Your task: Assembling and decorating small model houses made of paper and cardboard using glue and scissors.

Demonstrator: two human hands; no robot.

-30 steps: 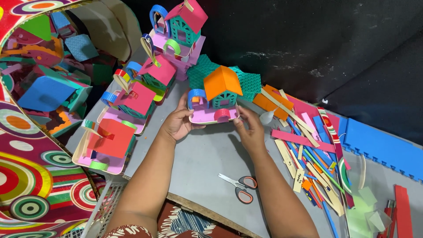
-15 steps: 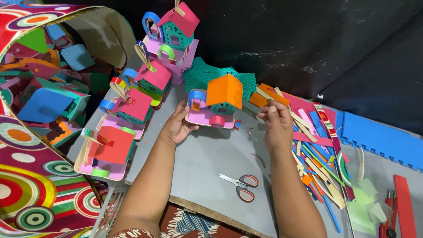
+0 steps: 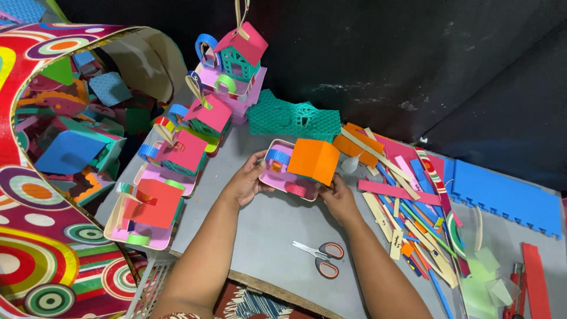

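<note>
From my seat the feed looks evenly lit from above, colours bright and saturated, soft short shadows on the grey table (image 3: pixel 266 230), the black backdrop (image 3: pixel 413 59) swallowing light, focus sharp centrally, slight wide-angle bending at the left edge.

Two bare forearms, no sleeves

The left hand (image 3: pixel 245 183) and right hand (image 3: pixel 336 198) wear no gloves, rings or watch that can be seen, and both forearms are uncovered up to the frame edge. Patterned cloth in dark red, white and blue shows at the lap, between the arms.
</note>
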